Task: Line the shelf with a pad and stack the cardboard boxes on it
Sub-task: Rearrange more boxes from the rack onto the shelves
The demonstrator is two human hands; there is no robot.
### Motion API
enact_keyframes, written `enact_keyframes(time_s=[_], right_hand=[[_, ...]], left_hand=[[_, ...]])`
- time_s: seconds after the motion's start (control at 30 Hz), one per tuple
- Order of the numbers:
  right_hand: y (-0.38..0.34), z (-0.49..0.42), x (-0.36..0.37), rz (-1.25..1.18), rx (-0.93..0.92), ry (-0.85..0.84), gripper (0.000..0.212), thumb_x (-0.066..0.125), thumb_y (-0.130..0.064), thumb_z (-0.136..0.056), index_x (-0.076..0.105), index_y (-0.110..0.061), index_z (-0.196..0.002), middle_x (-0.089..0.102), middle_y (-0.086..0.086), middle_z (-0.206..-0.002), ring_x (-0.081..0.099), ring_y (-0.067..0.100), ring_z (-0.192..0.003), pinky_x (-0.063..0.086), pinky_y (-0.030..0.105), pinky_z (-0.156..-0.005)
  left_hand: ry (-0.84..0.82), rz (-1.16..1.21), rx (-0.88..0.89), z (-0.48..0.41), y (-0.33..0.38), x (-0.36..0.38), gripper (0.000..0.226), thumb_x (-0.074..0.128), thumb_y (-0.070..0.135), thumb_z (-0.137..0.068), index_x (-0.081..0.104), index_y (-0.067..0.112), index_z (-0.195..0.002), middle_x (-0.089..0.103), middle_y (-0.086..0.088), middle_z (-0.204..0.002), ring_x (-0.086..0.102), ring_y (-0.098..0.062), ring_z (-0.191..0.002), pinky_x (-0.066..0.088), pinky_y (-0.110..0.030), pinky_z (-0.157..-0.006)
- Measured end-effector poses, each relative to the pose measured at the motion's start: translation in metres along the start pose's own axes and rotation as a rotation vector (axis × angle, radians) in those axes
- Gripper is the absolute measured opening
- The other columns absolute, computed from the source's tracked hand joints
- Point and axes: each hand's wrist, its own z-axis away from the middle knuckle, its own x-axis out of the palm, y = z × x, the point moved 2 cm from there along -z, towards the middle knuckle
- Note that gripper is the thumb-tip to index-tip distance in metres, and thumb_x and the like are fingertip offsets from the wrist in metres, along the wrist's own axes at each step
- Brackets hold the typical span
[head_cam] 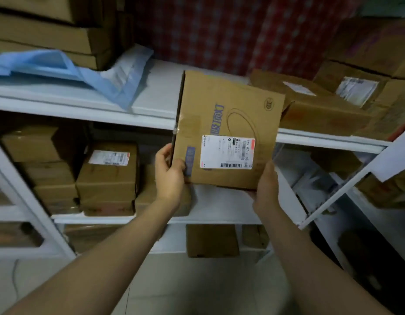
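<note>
I hold a brown cardboard box [226, 123] with a white shipping label in front of the white shelf [151, 94], its far end over the shelf's front edge. My left hand [170, 176] grips its near left corner, thumb on top. My right hand [266, 189] holds the near right corner from below. A blue pad [60, 67] lies crumpled on the left part of the shelf, partly under stacked boxes [49, 30]. A white pad [126, 69] lies next to it.
More cardboard boxes [321, 105] sit on the shelf's right end. Lower shelves hold several boxes [108, 178] at left and plastic wrap at right. A small box [211, 241] stands on the floor below. A patterned red curtain hangs behind.
</note>
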Motion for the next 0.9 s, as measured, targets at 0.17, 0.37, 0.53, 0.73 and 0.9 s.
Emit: enact_keyframes(time_s=[0.17,0.37,0.53,0.73,0.9], right_hand=[[0.048,0.006,-0.003,-0.021,0.194,-0.117,0.062,0.029,-0.065,-0.096,0.046,-0.029,-0.142,0.056,-0.002,-0.134,0.05,0.025,-0.127,0.038,0.051,-0.111],[0.121,0.004,0.002,0.156,0.379,-0.325,0.085,0.042,-0.09,-0.07,0.051,-0.038,-0.137,0.063,-0.005,-0.132,0.053,0.024,-0.127,0.033,0.056,-0.113],[0.15,-0.024,0.01,0.355,0.359,-0.41,0.059,0.058,-0.056,-0.087,0.044,-0.033,-0.14,0.054,-0.004,-0.134,0.054,0.018,-0.111,0.053,0.045,-0.094],[0.149,-0.073,0.054,0.349,0.446,-0.396,0.051,0.055,-0.059,-0.088,0.049,-0.025,-0.126,0.055,-0.001,-0.116,0.058,0.021,-0.104,0.058,0.038,-0.087],[0.157,-0.106,0.101,0.351,0.527,-0.474,0.045,0.052,-0.056,-0.091,0.054,-0.023,-0.123,0.062,0.0,-0.111,0.061,0.019,-0.101,0.058,0.032,-0.075]], left_hand=[[0.003,-0.1,-0.18,0.007,-0.05,-0.043,0.047,0.045,-0.011,-0.092,0.044,0.026,-0.121,0.061,-0.001,-0.114,0.06,-0.016,-0.102,0.054,-0.031,-0.081],[0.082,-0.22,-0.427,0.008,-0.115,-0.093,0.05,0.042,-0.011,-0.086,0.052,0.035,-0.103,0.067,-0.005,-0.105,0.064,-0.032,-0.102,0.056,-0.051,-0.084],[0.145,-0.253,-0.482,-0.021,-0.144,-0.101,0.045,0.051,0.001,-0.086,0.058,0.025,-0.123,0.07,-0.005,-0.112,0.065,-0.027,-0.1,0.054,-0.045,-0.088],[0.286,-0.293,-0.446,-0.073,-0.153,-0.09,0.04,0.062,0.02,-0.093,0.055,0.018,-0.133,0.065,-0.002,-0.119,0.06,-0.022,-0.107,0.049,-0.036,-0.096],[0.466,-0.31,-0.429,-0.1,-0.167,-0.093,0.036,0.066,0.02,-0.093,0.045,0.011,-0.121,0.058,-0.008,-0.12,0.055,-0.022,-0.109,0.042,-0.032,-0.098]])
